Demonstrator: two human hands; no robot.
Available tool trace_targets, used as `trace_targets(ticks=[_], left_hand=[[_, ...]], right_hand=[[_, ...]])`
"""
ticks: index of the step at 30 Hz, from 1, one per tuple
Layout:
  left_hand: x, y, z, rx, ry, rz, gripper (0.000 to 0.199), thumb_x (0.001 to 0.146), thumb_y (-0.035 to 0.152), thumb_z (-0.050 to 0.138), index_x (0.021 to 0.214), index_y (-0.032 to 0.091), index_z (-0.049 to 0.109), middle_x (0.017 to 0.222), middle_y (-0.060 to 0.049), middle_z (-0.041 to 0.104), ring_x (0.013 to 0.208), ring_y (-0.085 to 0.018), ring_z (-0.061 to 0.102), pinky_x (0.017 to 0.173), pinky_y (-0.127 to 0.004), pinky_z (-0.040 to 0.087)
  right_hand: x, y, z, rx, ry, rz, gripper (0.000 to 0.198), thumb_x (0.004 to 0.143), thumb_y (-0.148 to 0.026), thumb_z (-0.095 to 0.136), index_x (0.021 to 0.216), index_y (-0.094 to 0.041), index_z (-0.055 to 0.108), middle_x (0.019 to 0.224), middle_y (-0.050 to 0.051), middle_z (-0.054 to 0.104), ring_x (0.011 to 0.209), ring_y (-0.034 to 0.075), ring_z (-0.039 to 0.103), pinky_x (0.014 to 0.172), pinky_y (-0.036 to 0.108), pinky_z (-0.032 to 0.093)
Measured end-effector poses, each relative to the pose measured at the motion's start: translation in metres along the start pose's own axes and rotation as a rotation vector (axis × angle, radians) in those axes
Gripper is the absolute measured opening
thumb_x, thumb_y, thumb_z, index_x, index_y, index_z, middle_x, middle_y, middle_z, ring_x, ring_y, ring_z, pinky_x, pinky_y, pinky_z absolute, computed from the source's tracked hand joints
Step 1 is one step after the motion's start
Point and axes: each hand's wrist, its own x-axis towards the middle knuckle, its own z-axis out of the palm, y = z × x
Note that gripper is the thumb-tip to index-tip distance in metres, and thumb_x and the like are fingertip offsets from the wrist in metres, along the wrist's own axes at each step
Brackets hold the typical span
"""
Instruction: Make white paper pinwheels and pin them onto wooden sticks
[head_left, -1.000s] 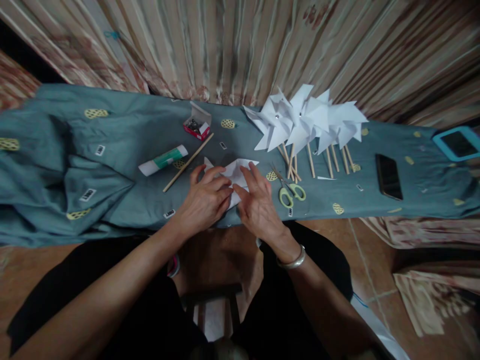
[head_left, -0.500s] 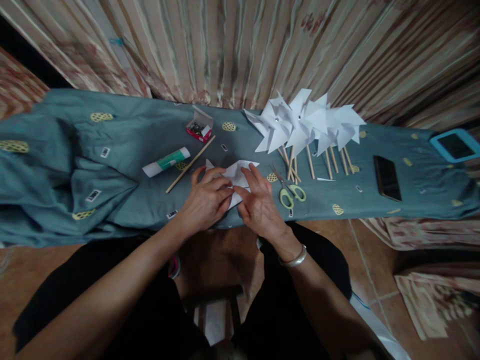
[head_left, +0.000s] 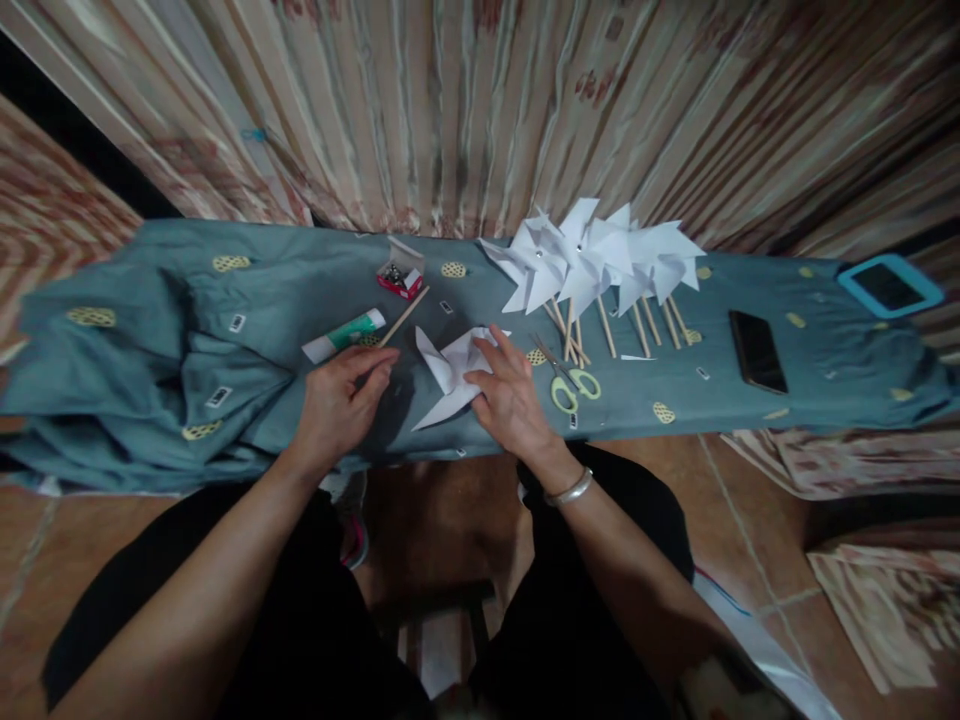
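Observation:
My left hand (head_left: 341, 405) has its fingers closed over the lower end of a thin wooden stick (head_left: 405, 315), hiding that end. My right hand (head_left: 514, 395) holds a folded white paper pinwheel (head_left: 448, 372) against the cloth, fingers bent over its right side and covering its middle. Two pointed blades of the pinwheel stick out to the left. Just right of this hand lie scissors with green handles (head_left: 574, 385). Behind the left hand is a white and green glue stick (head_left: 345, 335). An open red box (head_left: 400, 280) of small metal pieces stands near the stick's far tip.
Several white pinwheels on sticks (head_left: 600, 250) lie overlapping at the back right. A dark phone (head_left: 757, 350) and a blue-framed tablet (head_left: 891, 287) are farther right. A teal cloth (head_left: 480, 440) covers the narrow table, bunched at left. Curtains (head_left: 420, 110) hang behind.
My left hand has left the paper and moved left onto the wooden stick. My right hand stays on the pinwheel, whose left blades now show. The view has shifted slightly.

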Motion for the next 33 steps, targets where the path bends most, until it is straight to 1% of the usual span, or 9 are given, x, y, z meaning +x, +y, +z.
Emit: trace_targets(ticks=[3,4,6,8,11,16,22,27,33], left_hand=[[-0.007,0.005,0.007,-0.382,-0.078,-0.320,0.036,0.075,0.046,0.065,0.097,0.017,0.070,0.087,-0.008,0.075,0.085,-0.025,0.070,0.078,-0.041,0.057],[-0.009,0.009,0.010,-0.520,-0.101,-0.414,0.037,0.073,0.043,0.068,0.097,0.015,0.069,0.088,-0.009,0.075,0.087,-0.026,0.070,0.077,-0.040,0.058],[-0.012,0.020,0.016,-0.750,-0.137,-0.569,0.039,0.071,0.032,0.073,0.105,0.014,0.065,0.094,-0.010,0.075,0.094,-0.024,0.070,0.084,-0.040,0.057],[-0.013,0.032,0.021,-0.906,-0.143,-0.677,0.040,0.072,0.020,0.072,0.109,0.013,0.061,0.095,-0.011,0.075,0.095,-0.022,0.071,0.090,-0.039,0.055],[-0.013,0.044,0.026,-1.023,-0.133,-0.775,0.034,0.075,0.013,0.067,0.109,0.010,0.059,0.088,-0.011,0.075,0.091,-0.021,0.072,0.089,-0.037,0.055],[-0.009,0.050,0.034,-1.077,-0.187,-0.807,0.021,0.082,0.018,0.063,0.102,0.011,0.066,0.087,-0.010,0.075,0.085,-0.020,0.071,0.081,-0.031,0.056],[-0.007,0.052,0.041,-1.068,-0.187,-0.820,0.015,0.079,0.022,0.068,0.090,0.012,0.069,0.085,-0.008,0.075,0.077,-0.017,0.069,0.074,-0.027,0.054],[-0.007,0.051,0.042,-1.135,-0.166,-0.789,0.022,0.069,0.024,0.077,0.087,0.013,0.071,0.090,-0.005,0.074,0.082,-0.016,0.067,0.078,-0.026,0.053],[-0.004,0.056,0.036,-1.151,-0.174,-0.653,0.035,0.058,0.029,0.083,0.085,0.010,0.072,0.076,-0.005,0.074,0.066,-0.014,0.064,0.064,-0.021,0.050]], right_hand=[[0.000,-0.001,0.000,0.017,0.010,0.007,0.028,0.079,-0.010,0.048,0.093,-0.018,0.070,0.145,0.012,0.047,0.146,0.030,0.021,0.110,0.057,0.029],[0.000,-0.001,-0.001,0.026,0.011,0.013,0.028,0.079,-0.009,0.048,0.094,-0.018,0.070,0.145,0.012,0.047,0.146,0.030,0.021,0.110,0.057,0.029],[0.000,-0.001,0.000,0.052,0.014,0.025,0.029,0.080,-0.010,0.048,0.095,-0.018,0.071,0.145,0.012,0.047,0.145,0.031,0.022,0.109,0.058,0.029],[-0.001,0.000,0.000,0.087,0.032,0.041,0.028,0.080,-0.010,0.049,0.096,-0.018,0.071,0.144,0.012,0.049,0.145,0.031,0.023,0.110,0.057,0.029],[-0.001,0.001,0.000,0.131,0.067,0.070,0.028,0.079,-0.010,0.051,0.095,-0.018,0.073,0.142,0.012,0.051,0.144,0.030,0.025,0.110,0.056,0.029],[-0.002,-0.002,-0.002,0.122,0.087,0.069,0.030,0.079,-0.009,0.050,0.096,-0.020,0.073,0.140,0.012,0.053,0.144,0.031,0.026,0.108,0.057,0.031],[-0.006,-0.005,-0.004,0.099,0.129,0.032,0.031,0.077,-0.008,0.051,0.096,-0.019,0.073,0.140,0.012,0.052,0.143,0.031,0.027,0.108,0.055,0.032],[-0.010,-0.010,-0.009,0.048,0.161,-0.019,0.031,0.082,-0.012,0.049,0.105,-0.017,0.070,0.143,0.015,0.048,0.145,0.031,0.023,0.108,0.053,0.031],[-0.019,-0.023,-0.016,-0.014,0.152,-0.051,0.046,0.080,-0.014,0.050,0.126,-0.015,0.056,0.150,0.019,0.037,0.147,0.032,0.015,0.107,0.055,0.031]])
